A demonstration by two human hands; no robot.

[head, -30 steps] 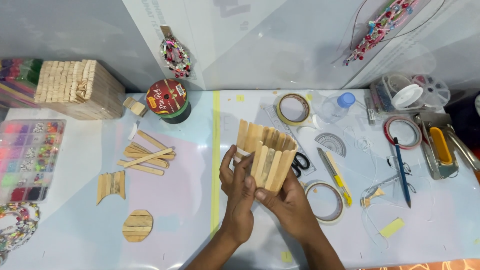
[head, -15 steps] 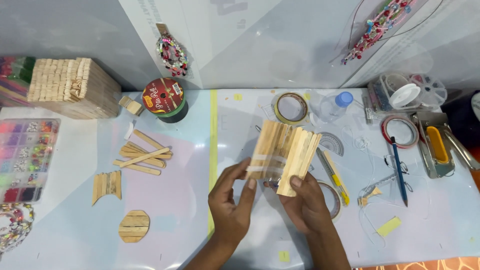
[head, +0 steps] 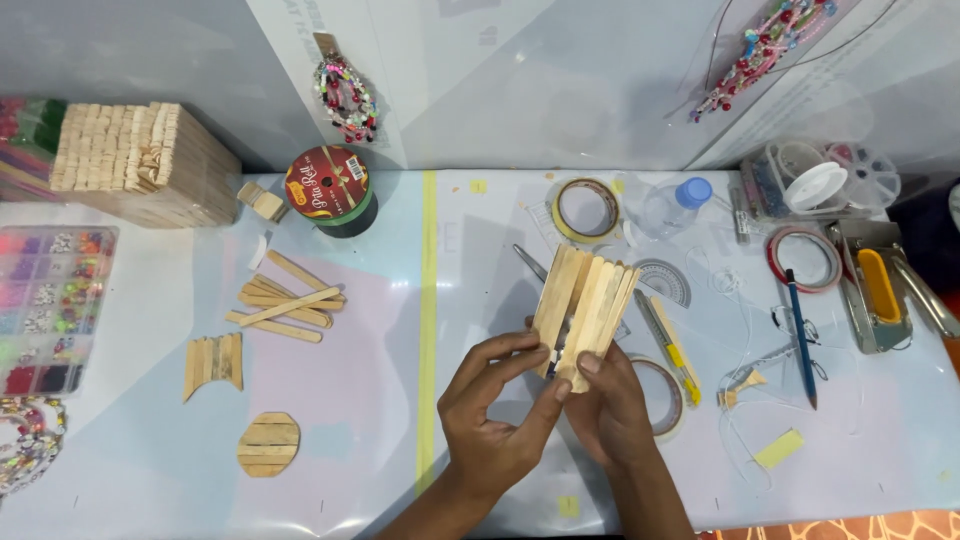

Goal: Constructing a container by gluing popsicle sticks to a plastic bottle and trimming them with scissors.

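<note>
In the head view, a curved wall of wooden craft sticks (head: 585,305) is held above the table (head: 400,440), gripped at its lower edge by the right hand (head: 610,405); the left hand (head: 495,420) is pinched onto the same edge, fingers bent.

One head-worn camera looks steeply down from above at the pale, glossy tabletop (head: 330,400), facing the back wall, close over both hands, forearms entering from the bottom edge.

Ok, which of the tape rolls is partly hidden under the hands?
The tape roll beside the right hand, its left part hidden by that hand. The roll at the back and the red-edged roll lie fully exposed.
</note>
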